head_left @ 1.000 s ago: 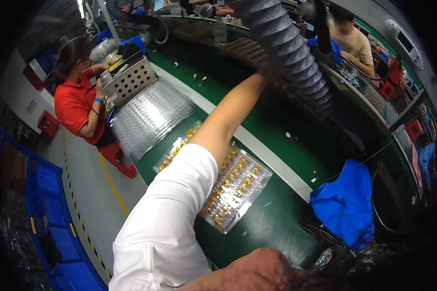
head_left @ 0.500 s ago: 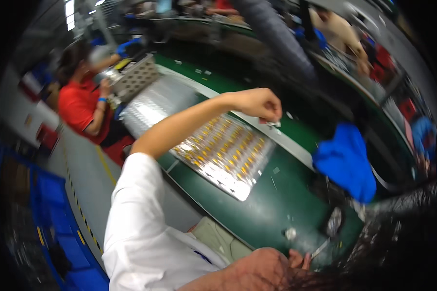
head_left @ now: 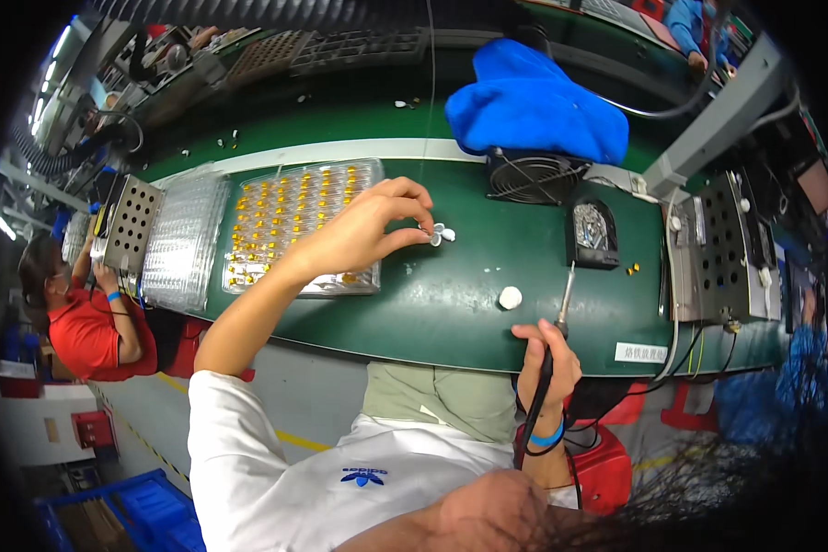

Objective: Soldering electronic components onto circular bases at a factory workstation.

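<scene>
My left hand (head_left: 377,225) reaches over the right edge of a clear plastic tray (head_left: 371,271), thumb and forefinger pinched on a small white plastic part (head_left: 440,234) just above the green bench. Rows of small yellow-orange pieces (head_left: 290,207) fill the tray. My right hand (head_left: 550,363) grips a soldering iron (head_left: 564,308) at the front edge, its metal tip pointing away from me. A round white piece (head_left: 511,297) lies between the hands. Beyond the iron's tip stands a black holder (head_left: 591,258) with silvery, shiny material in it.
A black fan (head_left: 535,179) stands at the back under a blue cloth (head_left: 538,106). Stacked clear trays (head_left: 184,244) sit at the left, near a person in red (head_left: 97,327). Perforated metal boxes (head_left: 722,248) stand right. Two yellow bits (head_left: 633,269) lie near the holder.
The view has swung to the right and levelled. My left hand has come back from beyond the tray to the bench at its right. My right hand and the iron now show fully.
</scene>
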Tool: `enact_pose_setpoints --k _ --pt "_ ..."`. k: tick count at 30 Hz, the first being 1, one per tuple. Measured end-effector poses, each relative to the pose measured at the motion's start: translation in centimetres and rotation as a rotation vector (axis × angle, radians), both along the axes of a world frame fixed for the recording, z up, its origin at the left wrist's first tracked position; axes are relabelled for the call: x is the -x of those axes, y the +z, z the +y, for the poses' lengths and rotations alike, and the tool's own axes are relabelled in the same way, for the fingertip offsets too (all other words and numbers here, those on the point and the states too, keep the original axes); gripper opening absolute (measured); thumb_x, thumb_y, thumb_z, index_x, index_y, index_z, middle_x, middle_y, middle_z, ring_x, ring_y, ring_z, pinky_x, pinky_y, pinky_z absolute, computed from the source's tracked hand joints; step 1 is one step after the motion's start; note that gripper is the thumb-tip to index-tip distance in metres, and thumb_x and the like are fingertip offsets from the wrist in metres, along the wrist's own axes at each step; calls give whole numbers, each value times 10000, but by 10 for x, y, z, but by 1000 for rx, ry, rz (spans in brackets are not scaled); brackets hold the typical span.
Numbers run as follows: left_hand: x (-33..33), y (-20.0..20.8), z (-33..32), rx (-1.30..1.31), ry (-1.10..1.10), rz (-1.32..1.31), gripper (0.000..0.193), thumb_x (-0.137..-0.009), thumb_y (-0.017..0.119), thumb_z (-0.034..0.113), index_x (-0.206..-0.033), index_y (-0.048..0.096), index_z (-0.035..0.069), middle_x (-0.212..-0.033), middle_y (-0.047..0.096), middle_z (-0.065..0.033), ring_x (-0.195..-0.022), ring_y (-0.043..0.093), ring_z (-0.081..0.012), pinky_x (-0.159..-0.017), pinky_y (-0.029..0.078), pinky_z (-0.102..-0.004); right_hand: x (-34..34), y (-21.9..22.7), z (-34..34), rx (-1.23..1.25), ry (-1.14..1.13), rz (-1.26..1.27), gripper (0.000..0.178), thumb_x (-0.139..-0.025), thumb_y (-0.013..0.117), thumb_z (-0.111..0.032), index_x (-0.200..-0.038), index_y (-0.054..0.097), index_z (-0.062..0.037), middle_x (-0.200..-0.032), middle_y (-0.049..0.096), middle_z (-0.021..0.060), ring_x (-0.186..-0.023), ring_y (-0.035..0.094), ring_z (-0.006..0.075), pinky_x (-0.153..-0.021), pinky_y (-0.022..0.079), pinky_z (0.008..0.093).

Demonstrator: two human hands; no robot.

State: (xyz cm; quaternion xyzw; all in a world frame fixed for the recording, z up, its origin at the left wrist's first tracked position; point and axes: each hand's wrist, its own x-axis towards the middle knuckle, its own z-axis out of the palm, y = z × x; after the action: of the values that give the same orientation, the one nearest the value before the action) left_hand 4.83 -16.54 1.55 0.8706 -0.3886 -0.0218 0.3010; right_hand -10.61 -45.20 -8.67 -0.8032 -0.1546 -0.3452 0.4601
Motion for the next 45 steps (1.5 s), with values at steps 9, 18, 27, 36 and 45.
enact_pose_setpoints --k 9,18,27,36,45 --pt "43 -11 -42 254 15 322 193 -933 679 -37 -1109 755 -17 -1019 688 -102 -909 673 -224 -806 545 -317 -7 -1 -3 -84 22 -25 265 -1038 594 -53 -1295 575 9 -896 779 151 -597 606 132 -571 489 259" --pt "45 -39 -88 291 125 551 231 -929 704 -35 -1157 737 -53 -1016 771 -132 -894 731 -157 -876 590 -282 -10 -2 -2 -105 13 32 277 -1033 590 -21 -1306 558 4 -924 782 136 -563 550 104 -539 469 249" --pt "45 -58 -80 449 187 621 253 -905 749 -24 -1145 705 -89 -1044 762 -154 -976 737 -164 -898 604 -287 -22 2 10 56 119 34 334 -981 658 5 -1305 583 22 -1084 772 169 -725 669 216 -682 544 298" --pt "70 -28 -14 355 186 -25 200 -866 766 -7 -1064 748 15 -1044 755 -140 -966 729 -297 -831 587 -380 -5 13 8 208 62 266 298 -977 617 43 -1274 641 27 -1192 739 183 -1015 706 312 -849 545 354" --pt "58 -15 174 67 824 -267 195 -887 744 -12 -1082 750 -2 -1014 781 -125 -905 760 -219 -814 589 -324 -8 -14 5 6 115 131 356 -1028 562 39 -1378 498 38 -1262 695 257 -1177 698 339 -1012 538 405"
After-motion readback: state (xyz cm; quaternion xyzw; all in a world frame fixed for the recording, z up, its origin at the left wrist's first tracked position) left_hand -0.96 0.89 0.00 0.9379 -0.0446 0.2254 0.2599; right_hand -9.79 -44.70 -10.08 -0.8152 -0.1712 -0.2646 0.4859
